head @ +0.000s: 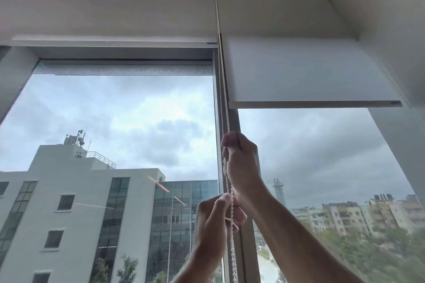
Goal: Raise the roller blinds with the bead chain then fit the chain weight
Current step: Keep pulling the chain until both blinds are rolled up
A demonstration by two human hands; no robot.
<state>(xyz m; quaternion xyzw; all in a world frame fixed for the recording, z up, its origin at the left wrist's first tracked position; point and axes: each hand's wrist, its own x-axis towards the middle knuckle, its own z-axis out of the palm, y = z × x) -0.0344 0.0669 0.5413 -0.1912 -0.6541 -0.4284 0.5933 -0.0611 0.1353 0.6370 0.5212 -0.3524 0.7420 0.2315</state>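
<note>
A white bead chain hangs down the window mullion between two white roller blinds. My right hand is closed around the chain higher up. Below it, my left hand pinches the same chain between thumb and fingers. The chain runs on down past the bottom of the frame. The right blind hangs lower, its bottom bar about halfway up the view. The left blind is rolled higher, with its bottom bar near the window's top edge. No chain weight is visible.
A grey mullion divides the two glass panes. A white side wall closes in on the right and the ceiling runs above the roller tubes. Outside are buildings, trees and a cloudy sky.
</note>
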